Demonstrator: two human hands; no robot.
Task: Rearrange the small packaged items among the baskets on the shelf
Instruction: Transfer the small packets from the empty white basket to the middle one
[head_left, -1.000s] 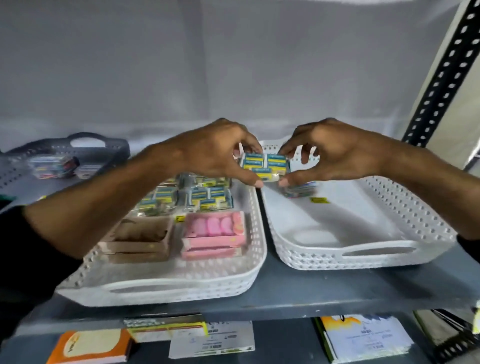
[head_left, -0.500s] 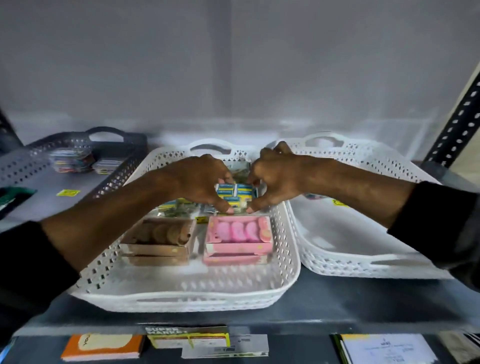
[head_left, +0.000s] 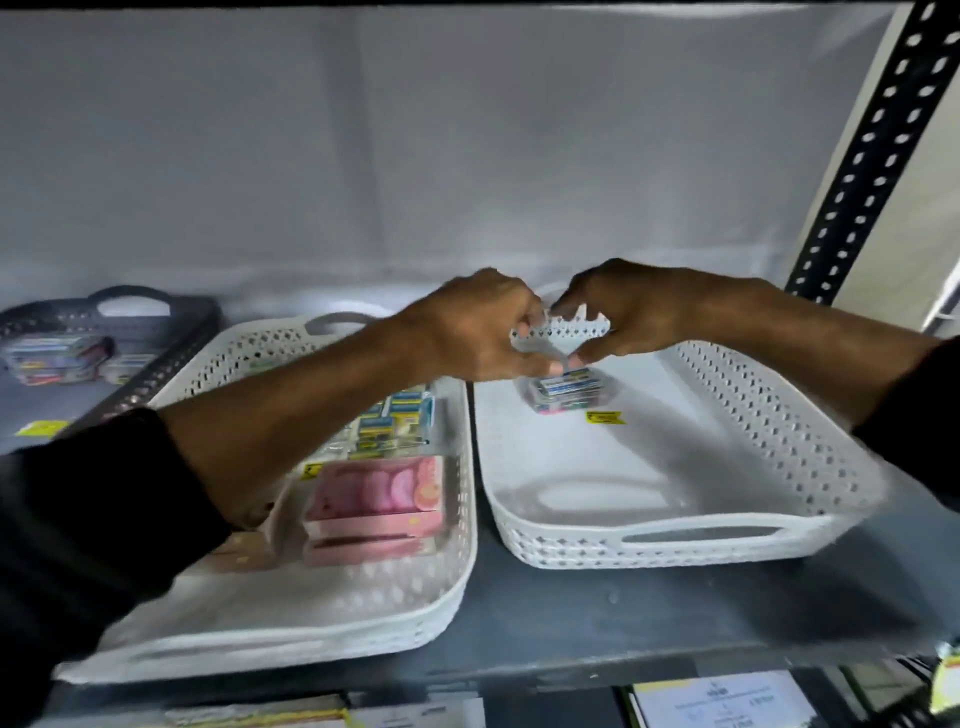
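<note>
Both hands meet over the far end of the right white basket (head_left: 779, 436). The left hand (head_left: 478, 327) and right hand (head_left: 634, 312) are each curled, fingertips pinched together just above a small blue-and-yellow packet (head_left: 569, 389). The packet sits on a short stack on the basket floor; whether the fingertips actually grip it I cannot tell through the blur. More such packets (head_left: 400, 421) and pink boxes (head_left: 379, 499) lie in the middle white basket (head_left: 291, 629). A dark basket (head_left: 171, 353) stands at the far left of the shelf (head_left: 597, 618).
</note>
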